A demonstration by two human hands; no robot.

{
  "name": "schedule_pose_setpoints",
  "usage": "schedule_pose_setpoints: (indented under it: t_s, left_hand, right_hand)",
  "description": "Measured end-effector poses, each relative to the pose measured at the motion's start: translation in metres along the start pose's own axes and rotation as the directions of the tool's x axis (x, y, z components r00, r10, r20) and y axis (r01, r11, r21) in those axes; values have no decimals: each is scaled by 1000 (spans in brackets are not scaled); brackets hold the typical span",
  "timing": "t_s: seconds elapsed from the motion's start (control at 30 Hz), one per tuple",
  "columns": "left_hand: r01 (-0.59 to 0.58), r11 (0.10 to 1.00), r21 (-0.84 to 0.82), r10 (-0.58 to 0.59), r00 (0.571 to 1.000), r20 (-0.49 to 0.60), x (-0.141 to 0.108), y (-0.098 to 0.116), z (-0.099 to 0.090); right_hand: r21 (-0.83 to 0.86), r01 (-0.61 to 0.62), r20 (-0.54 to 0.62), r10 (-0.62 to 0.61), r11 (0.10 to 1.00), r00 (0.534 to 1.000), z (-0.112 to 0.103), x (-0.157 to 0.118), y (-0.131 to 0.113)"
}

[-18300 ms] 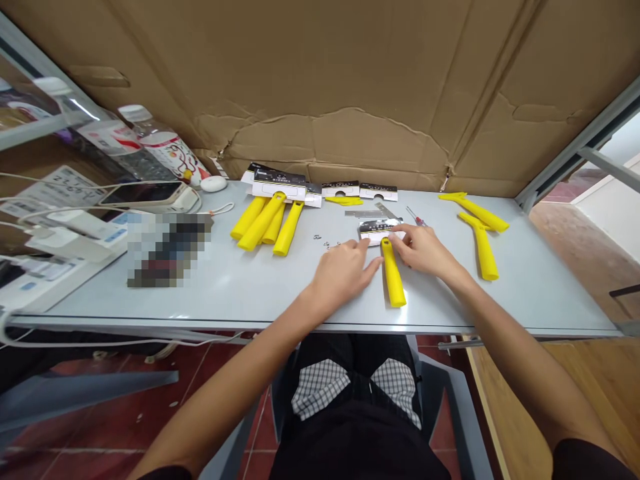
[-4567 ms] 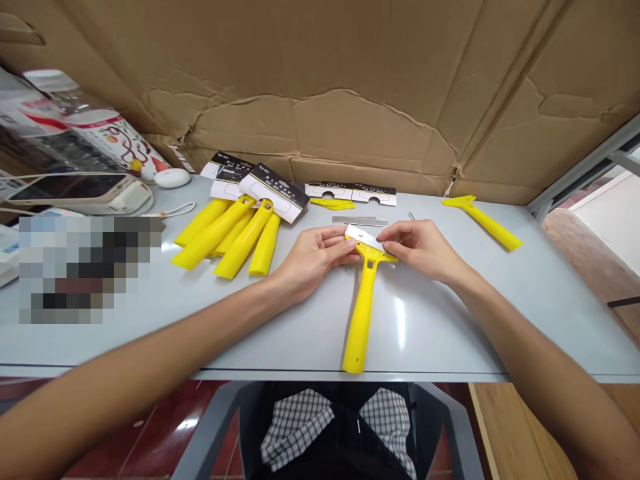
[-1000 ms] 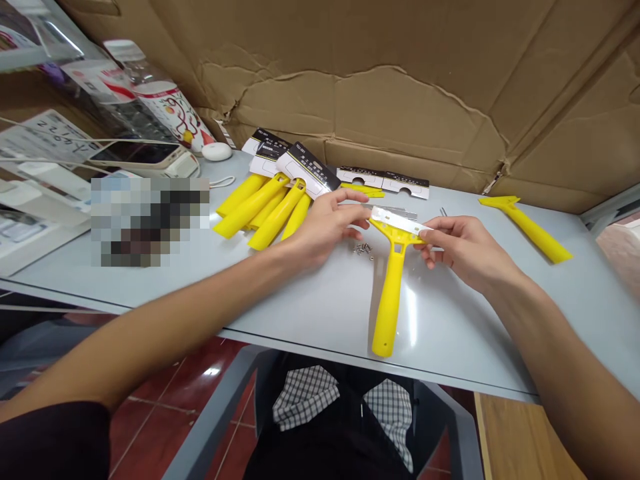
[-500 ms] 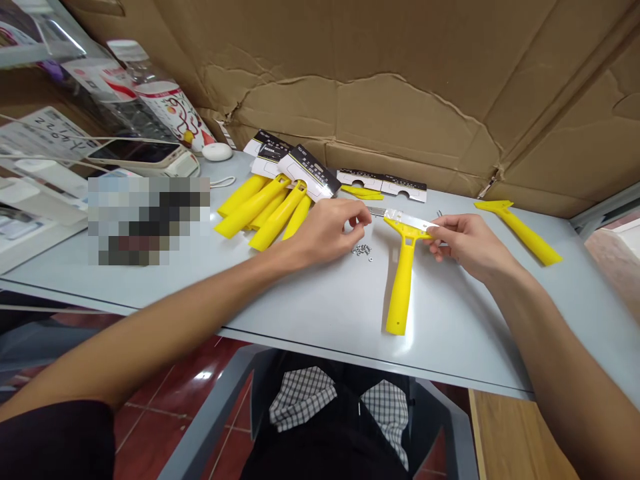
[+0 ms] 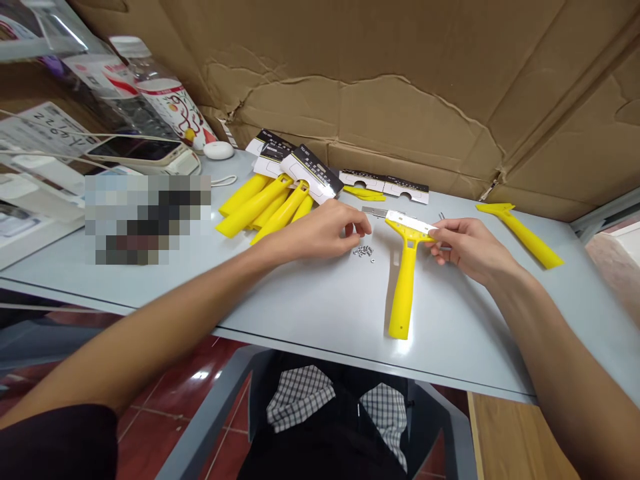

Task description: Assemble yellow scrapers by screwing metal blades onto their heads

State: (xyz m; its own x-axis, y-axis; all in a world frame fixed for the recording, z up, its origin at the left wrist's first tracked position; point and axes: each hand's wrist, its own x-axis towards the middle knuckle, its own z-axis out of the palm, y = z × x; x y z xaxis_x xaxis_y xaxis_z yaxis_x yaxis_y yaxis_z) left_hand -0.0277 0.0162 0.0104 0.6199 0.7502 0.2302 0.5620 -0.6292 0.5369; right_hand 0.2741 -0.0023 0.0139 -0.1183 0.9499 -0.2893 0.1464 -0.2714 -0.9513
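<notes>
My right hand (image 5: 470, 247) grips a yellow-handled scraper (image 5: 403, 287) by the right end of its head, thumb on the pale metal plate (image 5: 410, 223). Its handle points down toward the table's front edge. My left hand (image 5: 335, 230) is held left of the scraper head, fingers loosely bent and a small gap at the thumb, with nothing visible in them. Just below its fingertips lies a little pile of small metal nuts or screws (image 5: 364, 251). A thin metal blade (image 5: 375, 212) lies behind, by the left end of the scraper head.
Several yellow scrapers (image 5: 255, 205) with black-and-white cards lie left of centre. More cards (image 5: 383, 185) and yellow parts (image 5: 365, 193) rest at the back. Another yellow handle (image 5: 533, 237) lies right. A phone (image 5: 135, 149) and bottle (image 5: 173, 107) stand left, before a cardboard wall (image 5: 400, 40).
My left hand has shifted very slightly, its fingers a little lower beside the scraper head. The view has moved a touch, while my right hand keeps its grip on the scraper.
</notes>
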Motion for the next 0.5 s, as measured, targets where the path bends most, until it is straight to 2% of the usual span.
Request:
schedule_pose_setpoints:
  t_s: [0.17,0.27,0.37,0.5]
  left_hand:
    - [-14,1000,17,13,998,67,-2,-1,-5]
    - [-37,994,98,29,997,75,-3,-5,-2]
    - [-40,985,166,35,999,31,-1,-10,3]
    - [0,991,133,13,996,-91,6,-16,7]
  right_hand:
    - [7,-7,-23,7,1000,1000,0,0,-1]
    - [9,-6,-33,6,1000,999,0,-1,-2]
    - [8,5,-34,-4,1000,999,-2,0,-2]
    - [16,5,-34,-5,1000,999,-3,1,-1]
